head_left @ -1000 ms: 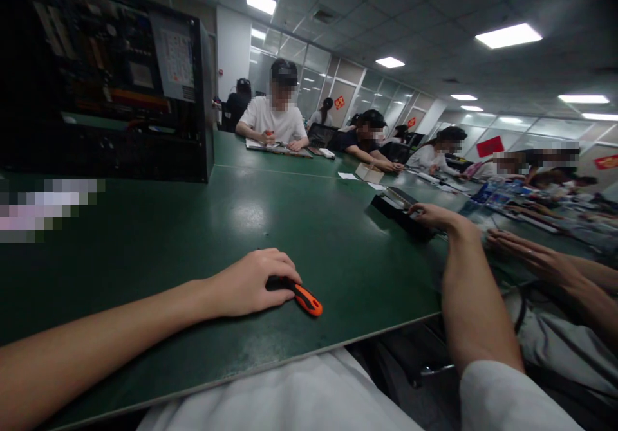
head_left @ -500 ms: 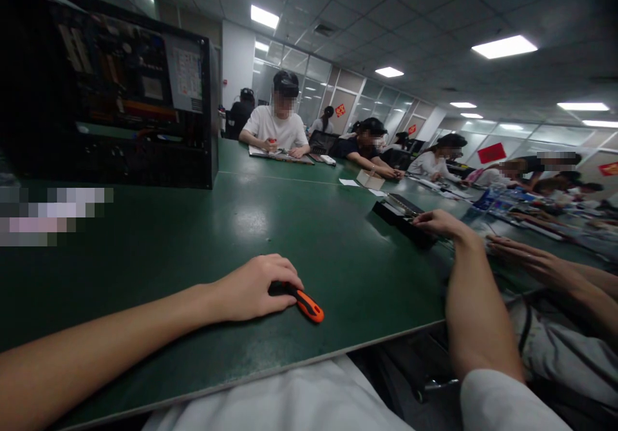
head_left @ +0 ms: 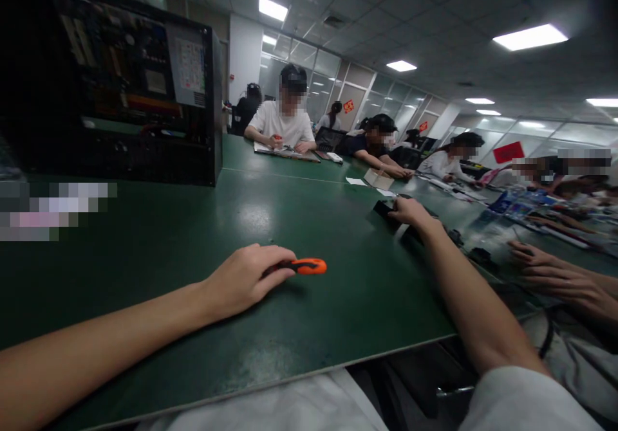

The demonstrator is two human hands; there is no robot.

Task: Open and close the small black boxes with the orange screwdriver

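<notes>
My left hand [head_left: 246, 278] rests on the green table [head_left: 299, 225], its fingers closed round the black end of an orange-handled tool [head_left: 303, 266] that lies flat and points right. My right hand [head_left: 409, 211] reaches far out to the right and lies on a flat black object [head_left: 386, 212] on the table; its fingers curl down over it.
An open black computer case [head_left: 111, 90] stands at the back left. Several people sit along the far side with papers and small boxes [head_left: 377, 178]. Another person's hands [head_left: 555, 276] rest at the right edge, beside cables.
The orange tool has turned under my left hand and now points level to the right. My right hand has shifted left onto the black object.
</notes>
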